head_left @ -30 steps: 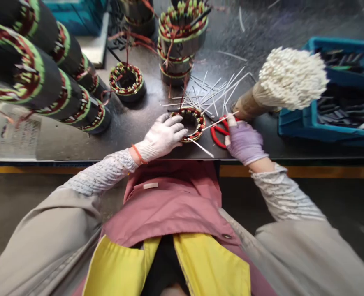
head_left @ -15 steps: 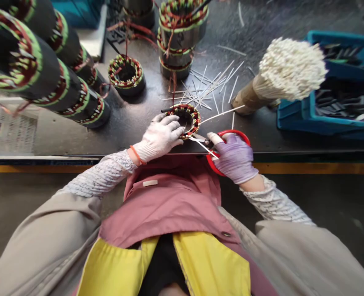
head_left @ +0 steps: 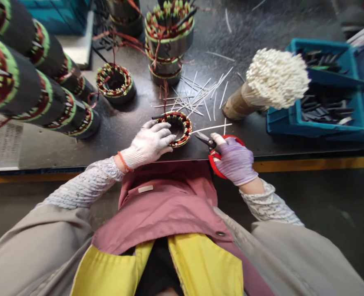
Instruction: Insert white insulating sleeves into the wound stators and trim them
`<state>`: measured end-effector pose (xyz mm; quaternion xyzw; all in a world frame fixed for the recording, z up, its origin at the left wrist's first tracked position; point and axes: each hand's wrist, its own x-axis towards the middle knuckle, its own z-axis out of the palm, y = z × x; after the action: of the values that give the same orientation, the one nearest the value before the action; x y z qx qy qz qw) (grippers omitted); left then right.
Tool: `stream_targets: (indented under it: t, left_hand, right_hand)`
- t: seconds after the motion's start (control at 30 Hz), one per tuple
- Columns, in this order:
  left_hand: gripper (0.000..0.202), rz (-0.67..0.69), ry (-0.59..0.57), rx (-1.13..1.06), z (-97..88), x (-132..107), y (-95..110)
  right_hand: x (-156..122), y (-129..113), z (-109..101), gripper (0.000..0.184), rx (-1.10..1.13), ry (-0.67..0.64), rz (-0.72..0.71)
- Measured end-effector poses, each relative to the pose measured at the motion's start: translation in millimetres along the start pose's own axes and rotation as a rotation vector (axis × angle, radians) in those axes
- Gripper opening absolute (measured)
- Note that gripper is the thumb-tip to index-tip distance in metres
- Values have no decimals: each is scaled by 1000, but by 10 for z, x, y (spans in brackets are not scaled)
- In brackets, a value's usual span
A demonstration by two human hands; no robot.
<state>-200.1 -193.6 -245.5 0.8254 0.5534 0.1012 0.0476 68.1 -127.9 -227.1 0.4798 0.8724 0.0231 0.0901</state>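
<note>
Closest to me, my pink apron with its yellow panels hangs below the edge of the dark workbench. My left hand, in a white knit glove with an orange band at the wrist, curves its fingers over a small wound stator ring, which lies on the bench just past the edge, its copper windings banded in red and green. One long white strip runs from the ring's right side across the bench. My right hand, in a lilac glove, is closed around the red loop handles of a pair of scissors, the metal blades slightly parted and pointing left, just beside the ring. Beyond the ring lies a loose scatter of white strips. To the right stands a paper-wrapped bundle of white-tipped sticks, in front of a blue crate of dark metal pieces. Farther on sit another small stator and a stack of stators, while long wound stators lie in a row at left.
</note>
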Motion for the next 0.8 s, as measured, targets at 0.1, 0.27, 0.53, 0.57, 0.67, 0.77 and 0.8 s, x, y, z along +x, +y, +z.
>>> stream_targets:
  t: [0.1, 0.27, 0.53, 0.57, 0.67, 0.77, 0.8]
  left_hand:
    - [34, -4, -5, -18, 20, 10, -63]
    - [37, 6, -81, 52, -129, -53, -1]
    - [63, -151, -200, 173, -269, 298, 554]
    - [66, -145, -235, 154, -217, 362, 533]
    - [66, -82, -265, 123, -69, 457, 410]
    - [63, -35, -214, 141, 22, 443, 335]
    - [63, -28, -203, 143, 33, 428, 326]
  right_hand:
    - [86, -48, -8, 57, 33, -10, -37]
    - [177, -28, 15, 52, 129, -89, -122]
    - [506, 23, -58, 55, 185, -54, -65]
    - [549, 7, -74, 56, 185, -58, -84]
    - [637, -33, -104, 55, 167, -82, -121]
    - [686, -40, -104, 54, 150, -113, -129]
    - [693, -33, -98, 53, 148, -123, -132]
